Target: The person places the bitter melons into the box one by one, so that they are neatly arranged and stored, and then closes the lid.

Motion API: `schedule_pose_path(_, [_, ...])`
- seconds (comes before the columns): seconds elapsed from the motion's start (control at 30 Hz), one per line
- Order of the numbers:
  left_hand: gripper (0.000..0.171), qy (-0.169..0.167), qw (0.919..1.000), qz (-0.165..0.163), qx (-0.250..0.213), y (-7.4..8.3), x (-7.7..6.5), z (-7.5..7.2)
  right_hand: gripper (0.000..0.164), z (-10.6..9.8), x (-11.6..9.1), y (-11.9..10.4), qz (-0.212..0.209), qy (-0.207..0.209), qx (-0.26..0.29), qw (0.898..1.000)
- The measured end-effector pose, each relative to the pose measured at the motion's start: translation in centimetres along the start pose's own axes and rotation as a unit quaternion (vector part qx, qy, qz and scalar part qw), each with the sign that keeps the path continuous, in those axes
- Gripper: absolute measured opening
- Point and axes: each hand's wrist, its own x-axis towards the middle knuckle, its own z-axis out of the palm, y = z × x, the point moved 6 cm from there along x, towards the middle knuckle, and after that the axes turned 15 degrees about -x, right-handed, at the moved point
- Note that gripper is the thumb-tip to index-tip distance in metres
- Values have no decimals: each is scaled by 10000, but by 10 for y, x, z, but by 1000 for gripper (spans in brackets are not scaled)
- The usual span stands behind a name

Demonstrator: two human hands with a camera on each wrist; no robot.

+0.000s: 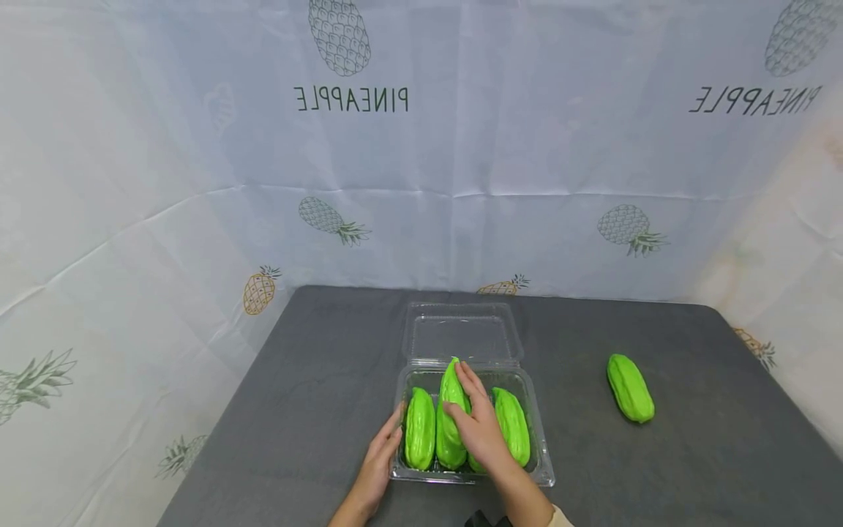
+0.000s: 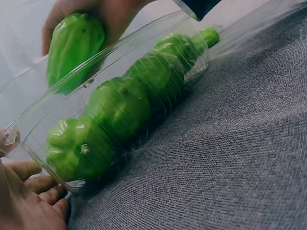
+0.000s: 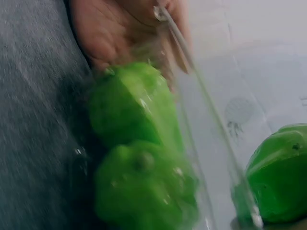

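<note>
My right hand (image 1: pixel 479 424) grips a bright green, ridged bitter melon (image 1: pixel 451 424), held over a clear plastic clamshell box (image 1: pixel 543 468). From the left wrist view, this bitter melon (image 2: pixel 74 50) hangs above the box's near rim. Inside the box lie a bitter melon (image 1: pixel 420 432) at the left, another (image 1: pixel 512 424) at the right, and one partly hidden under my right hand. Against the box's left wall rests my left hand (image 1: pixel 378 461); in the left wrist view its fingers (image 2: pixel 41 184) lie extended beside the lower corner.
One more bitter melon (image 1: pixel 630 388) lies alone on the dark grey table (image 1: pixel 316 366), right of the box. The box's transparent lid (image 1: pixel 461 333) is folded back flat behind it. A pineapple-print curtain (image 1: pixel 461 146) hangs around the table's back and sides.
</note>
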Motion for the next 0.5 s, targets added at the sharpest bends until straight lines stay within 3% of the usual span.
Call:
schedule_pose_path(0.3, [61,12,9999,-108,-84,0,1,0,62,25,0,-4,-134,-521,0,9986])
schedule_pose_path(0.5, [61,2,9999,-104,-117,1,1,0,60,35,-3,-7,-400,-616,-238,9970])
